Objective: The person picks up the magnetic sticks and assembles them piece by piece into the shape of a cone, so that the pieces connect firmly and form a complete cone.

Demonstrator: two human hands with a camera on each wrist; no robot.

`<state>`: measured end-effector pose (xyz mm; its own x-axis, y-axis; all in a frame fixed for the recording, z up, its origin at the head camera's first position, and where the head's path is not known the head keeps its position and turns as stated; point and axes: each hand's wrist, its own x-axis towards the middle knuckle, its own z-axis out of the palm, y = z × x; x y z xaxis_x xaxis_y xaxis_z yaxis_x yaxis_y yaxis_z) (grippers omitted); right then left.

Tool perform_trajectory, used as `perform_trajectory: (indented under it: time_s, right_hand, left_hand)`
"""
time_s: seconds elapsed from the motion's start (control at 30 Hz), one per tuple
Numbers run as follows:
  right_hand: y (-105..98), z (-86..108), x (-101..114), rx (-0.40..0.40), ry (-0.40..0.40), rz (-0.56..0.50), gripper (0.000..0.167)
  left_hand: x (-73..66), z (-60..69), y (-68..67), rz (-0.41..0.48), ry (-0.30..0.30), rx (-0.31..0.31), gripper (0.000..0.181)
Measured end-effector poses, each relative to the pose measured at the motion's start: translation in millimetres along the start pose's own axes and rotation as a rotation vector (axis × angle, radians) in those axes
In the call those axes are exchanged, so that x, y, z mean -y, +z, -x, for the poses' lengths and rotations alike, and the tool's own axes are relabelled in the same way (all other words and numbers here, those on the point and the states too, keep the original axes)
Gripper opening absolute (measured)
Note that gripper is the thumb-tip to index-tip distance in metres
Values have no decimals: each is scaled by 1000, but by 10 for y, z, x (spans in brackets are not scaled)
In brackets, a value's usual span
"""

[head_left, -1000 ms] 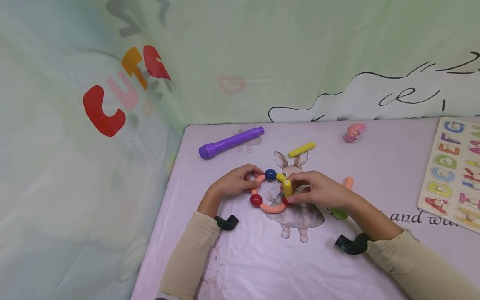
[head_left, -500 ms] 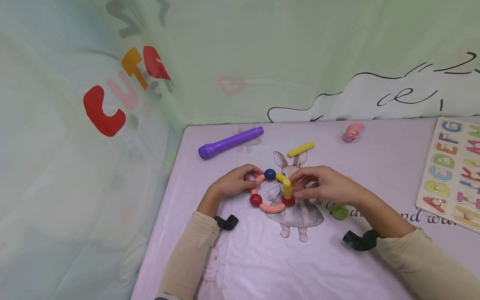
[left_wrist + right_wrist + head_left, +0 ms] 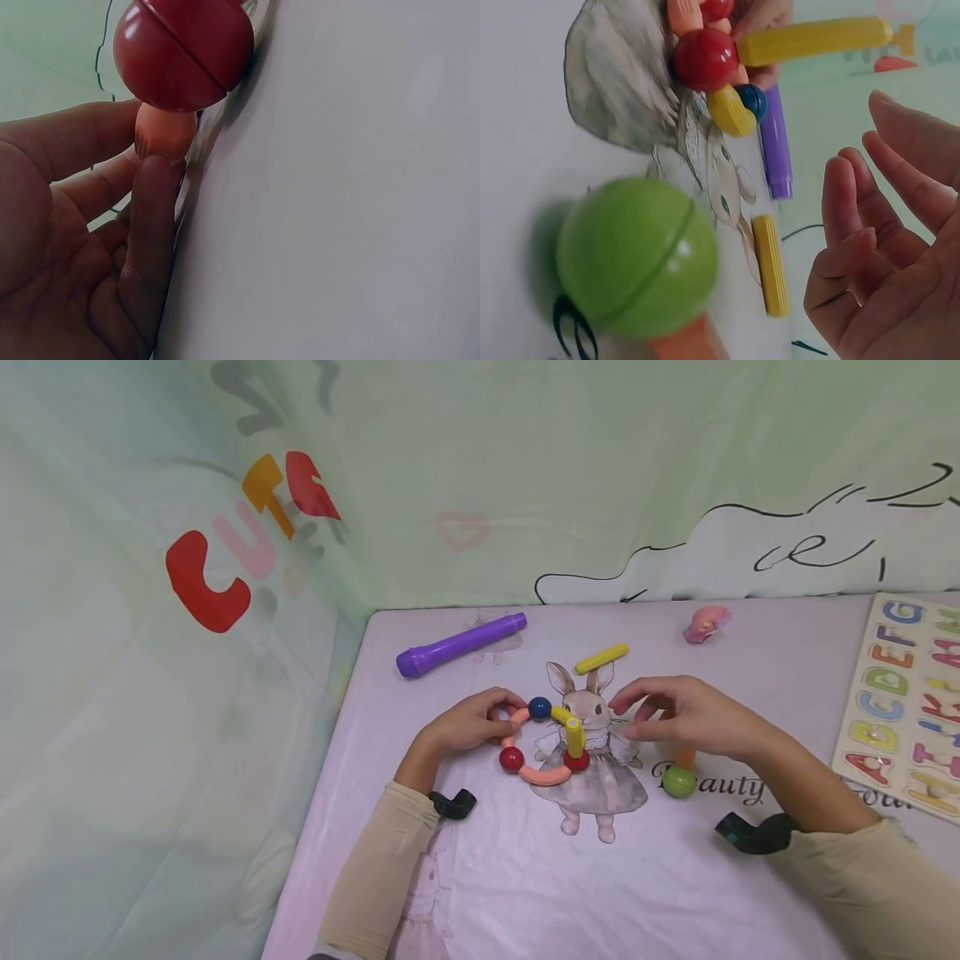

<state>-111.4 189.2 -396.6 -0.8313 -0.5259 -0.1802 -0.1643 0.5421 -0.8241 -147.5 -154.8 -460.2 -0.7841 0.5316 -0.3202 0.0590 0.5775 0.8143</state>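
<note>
Ring of curved rods and glossy balls (image 3: pixel 545 775), mid-table

Left hand (image 3: pixel 471 723) pinches its peach rod (image 3: pixel 166 133); straight yellow rod (image 3: pixel 575 739) upright on red ball (image 3: pixel 576 766). Right hand (image 3: pixel 686 714) empty, fingers loosely bent. Right: pale flat board (image 3: pixel 911 727) holding coloured letters (image 3: pixel 873 737).

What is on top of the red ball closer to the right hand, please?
A straight yellow rod stands upright on that red ball; the patch of ball directly under its base is covered and cannot be seen.
</note>
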Motion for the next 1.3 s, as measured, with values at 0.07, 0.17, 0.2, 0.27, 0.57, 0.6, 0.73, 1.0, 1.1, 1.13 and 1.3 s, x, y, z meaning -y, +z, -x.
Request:
perform_trajectory:
  time_s: [0.07, 0.17, 0.2, 0.27, 0.57, 0.6, 0.73, 1.0, 1.1, 1.13, 1.3]
  right_hand:
    - [-35, 26, -10, -10, 5, 12, 39]
    - [-71, 66, -40, -28, 9, 53, 36]
    - [-81, 80, -55, -33, 16, 75, 36]
    - [-100, 107, -96, -37, 34, 117, 34]
    - [-203, 260, -307, 50, 39, 151, 37]
    - [-211, 277, -331, 59, 30, 157, 37]
    - [-226, 330, -433, 118, -20, 171, 41]
    - [-156, 324, -610, 185, -232, 156, 32]
    - [-132, 310, -606, 114, -182, 220, 26]
    - [-129, 305, -601, 91, -149, 244, 25]
    - [-144, 256, -576, 109, 10, 207, 23]
  left_hand:
    - [5, -2, 0, -1, 1, -1, 35]
    - [5, -2, 1, -1, 3, -1, 35]
    - [5, -3, 2, 1, 3, -1, 35]
    - [2, -4, 2, 4, 5, -1, 36]
    - [1, -6, 3, -6, 7, -2, 37]
    - [1, -5, 2, -4, 8, -2, 36]
    - [6, -5, -1, 2, 6, 0, 36]
    - [-4, 0, -4, 9, 5, 4, 36]
    - [-14, 6, -6, 18, 8, 8, 36]
    - [-14, 7, -6, 20, 9, 9, 36]
    - [-6, 5, -7, 13, 9, 7, 36]
